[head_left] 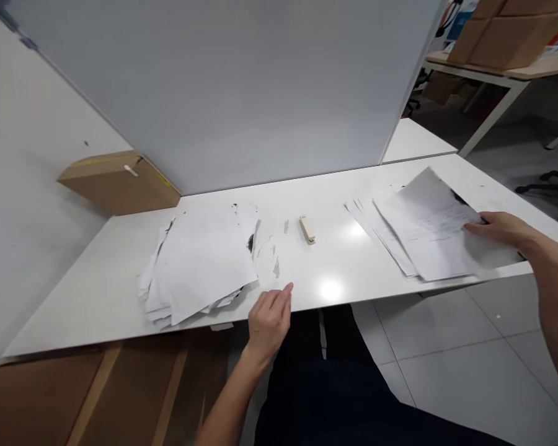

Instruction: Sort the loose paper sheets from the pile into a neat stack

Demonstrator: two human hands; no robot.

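My right hand (504, 229) pinches the right edge of some printed paper sheets (428, 229), thumb on top, with their near edge lifted slightly in a bend. Under and beside them, more sheets fan out to the left. My left hand (270, 316) is at the table's front edge, its fingers curled together and nothing visible in them. Just left of it lies an untidy stack of white paper (204, 266), some sheets with dark marks. A cream stapler (307, 229) lies on the table between the two paper piles.
A white panel (260, 93) stands along the back of the white table (325, 266). A cardboard box (121, 183) leans in the back left corner by the wall. More cardboard (134, 384) is below the front left edge. Another desk (511, 74) with boxes stands at far right.
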